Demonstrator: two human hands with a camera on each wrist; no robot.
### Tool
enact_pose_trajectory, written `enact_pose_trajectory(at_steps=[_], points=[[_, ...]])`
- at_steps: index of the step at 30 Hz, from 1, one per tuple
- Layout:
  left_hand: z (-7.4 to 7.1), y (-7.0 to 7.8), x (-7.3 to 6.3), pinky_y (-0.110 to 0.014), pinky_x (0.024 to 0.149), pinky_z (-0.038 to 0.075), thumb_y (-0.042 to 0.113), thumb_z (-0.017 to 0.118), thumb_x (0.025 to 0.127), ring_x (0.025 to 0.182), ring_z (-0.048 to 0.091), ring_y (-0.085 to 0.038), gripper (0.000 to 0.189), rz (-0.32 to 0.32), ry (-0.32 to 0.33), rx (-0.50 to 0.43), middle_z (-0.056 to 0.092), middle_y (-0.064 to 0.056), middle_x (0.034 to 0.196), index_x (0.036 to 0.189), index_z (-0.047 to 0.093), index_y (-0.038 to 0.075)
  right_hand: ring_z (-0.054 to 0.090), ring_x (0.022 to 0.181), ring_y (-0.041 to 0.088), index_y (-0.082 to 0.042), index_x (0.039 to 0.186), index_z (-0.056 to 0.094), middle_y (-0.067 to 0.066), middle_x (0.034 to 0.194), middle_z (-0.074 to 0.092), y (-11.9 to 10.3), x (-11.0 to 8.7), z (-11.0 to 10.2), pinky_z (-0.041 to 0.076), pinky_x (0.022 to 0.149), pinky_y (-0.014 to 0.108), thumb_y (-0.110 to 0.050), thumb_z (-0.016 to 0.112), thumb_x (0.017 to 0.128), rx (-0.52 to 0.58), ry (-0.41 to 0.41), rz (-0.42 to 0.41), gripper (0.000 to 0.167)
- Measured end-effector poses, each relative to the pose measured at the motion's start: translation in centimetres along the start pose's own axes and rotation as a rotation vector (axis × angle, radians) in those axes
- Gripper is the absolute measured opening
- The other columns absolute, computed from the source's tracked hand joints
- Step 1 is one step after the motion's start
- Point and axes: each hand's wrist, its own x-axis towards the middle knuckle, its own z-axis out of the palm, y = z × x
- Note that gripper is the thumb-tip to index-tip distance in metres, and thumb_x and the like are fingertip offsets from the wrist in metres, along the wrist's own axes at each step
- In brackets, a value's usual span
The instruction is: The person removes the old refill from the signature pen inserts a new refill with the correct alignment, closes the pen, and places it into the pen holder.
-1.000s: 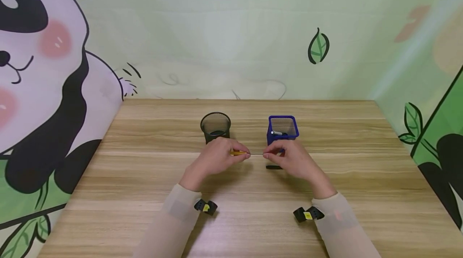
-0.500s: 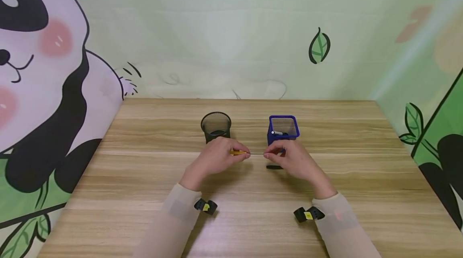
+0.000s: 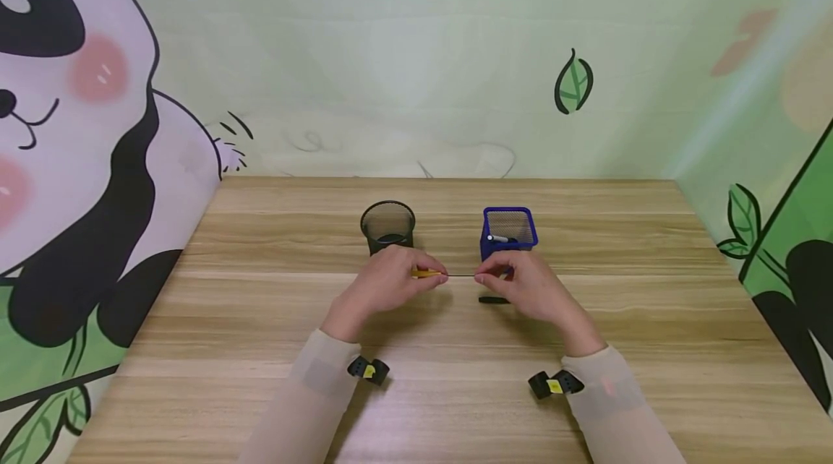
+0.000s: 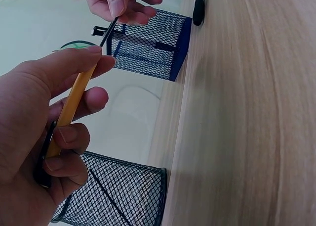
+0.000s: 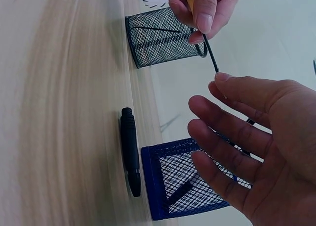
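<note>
My left hand (image 3: 390, 280) grips a yellow pen barrel (image 4: 74, 100) with a black clip (image 4: 49, 147), held a little above the table. Out of its end runs a thin dark pen refill (image 4: 107, 35), straight across to my right hand (image 3: 523, 283). There the thumb and forefinger pinch the refill's far end, while the other fingers are spread in the right wrist view. Below my right hand lies a short black pen piece (image 5: 130, 152), ribbed at one end and tapered at the other.
Behind my left hand stands a round black mesh pen cup (image 3: 387, 222). A square blue mesh holder (image 3: 535, 222) is behind my right hand, with a white-and-black marker (image 3: 497, 238) and other dark items inside. A painted wall (image 3: 416, 88) backs the wooden table (image 3: 416, 406).
My left hand has shifted very slightly left with the pen barrel. The right hand keeps its pinch on the refill, almost unmoved.
</note>
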Motion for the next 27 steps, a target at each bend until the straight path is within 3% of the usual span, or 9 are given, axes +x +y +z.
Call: enact_pose_trajectory(at_steps=[27], points=[[-0.36,-0.43,-0.15,-0.026,0.073,0.051,0.036,0.072,0.099,0.083,0.065,-0.001,0.015,-0.002,-0.005,-0.035,0.078,0.016,0.105,0.104,0.083,0.028,0.066,0.084,0.013,-0.012,0.101,0.079,-0.004,0.095,0.076,0.63,-0.03,-0.48,0.054,0.074,0.028,-0.021,0.073,0.099,0.005,0.006,-0.034,0.011]])
